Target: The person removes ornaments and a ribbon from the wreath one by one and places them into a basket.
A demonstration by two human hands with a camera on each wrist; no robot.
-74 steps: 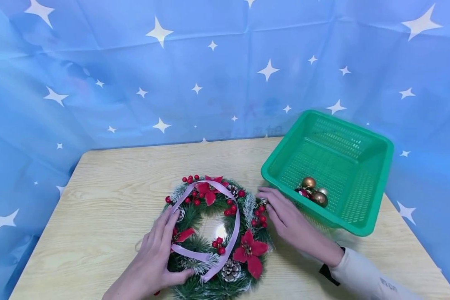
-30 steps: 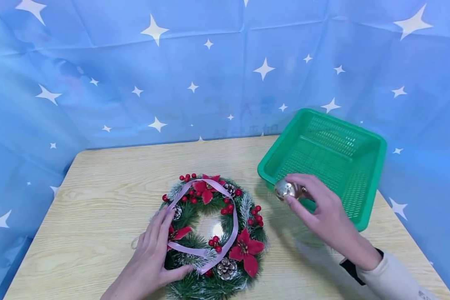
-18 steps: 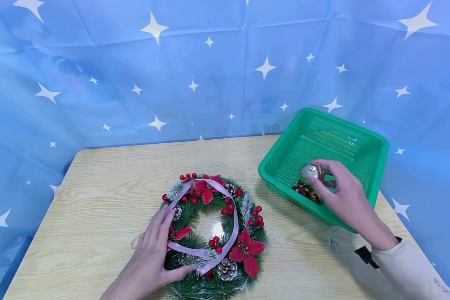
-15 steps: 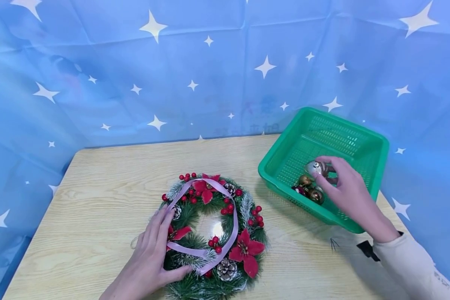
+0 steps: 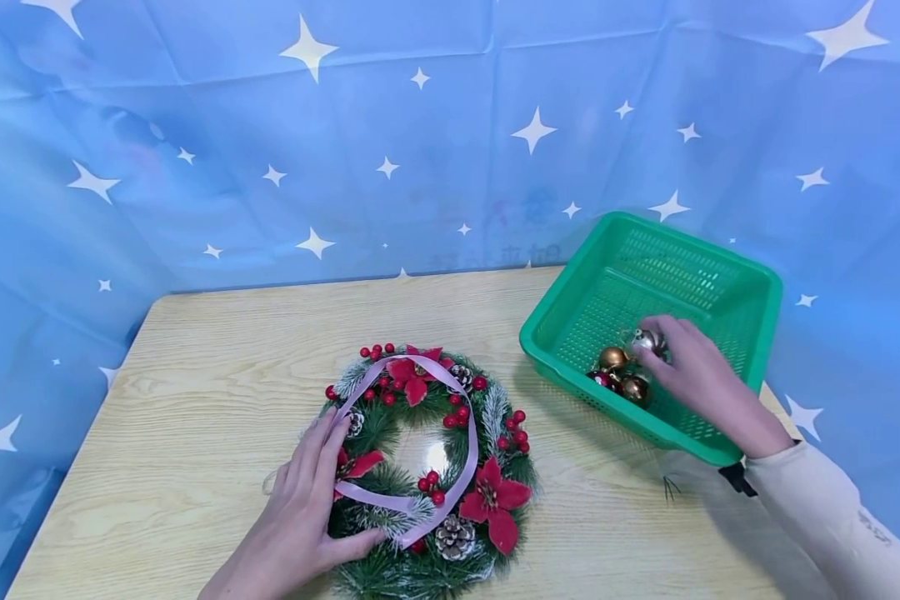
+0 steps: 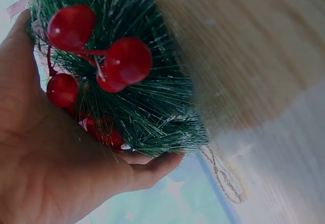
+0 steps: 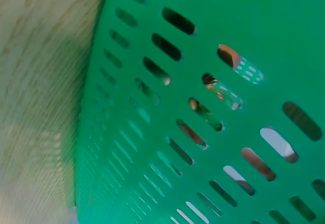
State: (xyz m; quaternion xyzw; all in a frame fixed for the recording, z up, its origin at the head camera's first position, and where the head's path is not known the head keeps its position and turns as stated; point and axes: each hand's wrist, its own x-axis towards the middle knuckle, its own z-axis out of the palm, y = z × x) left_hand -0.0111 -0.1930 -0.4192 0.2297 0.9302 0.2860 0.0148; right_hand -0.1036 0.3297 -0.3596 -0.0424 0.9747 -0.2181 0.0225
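Note:
A green Christmas wreath (image 5: 508, 425) with red poinsettias, berries, pinecones and a loose lilac ribbon (image 5: 474, 433) lies on the table. My left hand (image 5: 292, 517) grips its left side, fingers and thumb spread around the greenery. In the left wrist view that hand (image 6: 56, 148) curls about the needles beside shiny red berries (image 6: 129, 59). Down inside the green basket (image 5: 765, 333), my right hand (image 5: 701, 375) pinches a silver bauble (image 5: 647, 340). Copper, dark red and brown baubles (image 5: 612, 358) lie just left of it. The basket wall hides the right hand's fingers in the right wrist view.
The wooden table (image 5: 217, 392) ends at a blue curtain (image 5: 420, 142) with white stars. A twine loop (image 6: 226, 181) sticks out from the wreath's edge. A few dark needles (image 5: 671, 487) lie in front of the basket.
My right hand has left the wreath's right edge, appeared with the silver bauble near the basket's rim, then moved right and down into the basket with it. The left hand has stayed on the wreath.

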